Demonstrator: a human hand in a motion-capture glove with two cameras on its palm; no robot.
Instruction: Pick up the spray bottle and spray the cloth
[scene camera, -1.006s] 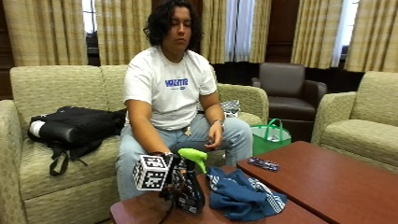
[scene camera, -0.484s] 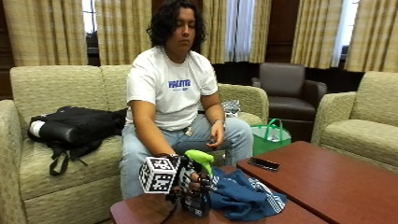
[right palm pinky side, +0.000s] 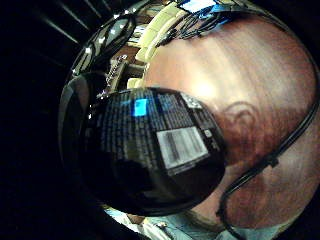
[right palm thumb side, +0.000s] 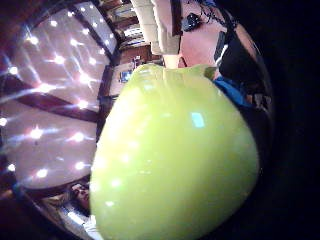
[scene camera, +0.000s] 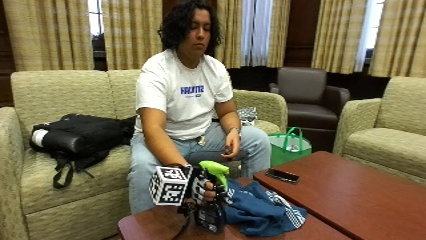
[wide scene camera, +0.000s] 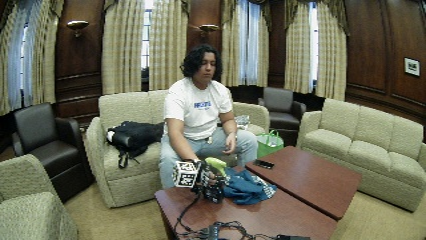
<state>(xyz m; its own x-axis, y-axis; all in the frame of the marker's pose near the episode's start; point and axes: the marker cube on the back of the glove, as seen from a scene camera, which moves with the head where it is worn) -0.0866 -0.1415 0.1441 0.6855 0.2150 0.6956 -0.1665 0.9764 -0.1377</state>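
In the outside view my gloved right hand grips the spray bottle by its neck, just under the lime-green trigger head. The bottle is dark with a printed label and stands upright, its base at or just above the near wooden table. Its nozzle points toward the crumpled blue cloth, which lies on the table right beside it. In the thumb side palm view the green head sits close to the palm, with a bit of cloth behind it. The wide outside view shows the bottle next to the cloth.
A black phone lies on the second wooden table to the right. A green bag stands on the floor behind it. A black backpack rests on the sofa. Cables lie on the near table's front. The bare left hand rests over the lap.
The gloved hand keeps its grip on the bottle and has shifted slightly toward the cloth. The outside picture itself has shifted a little.
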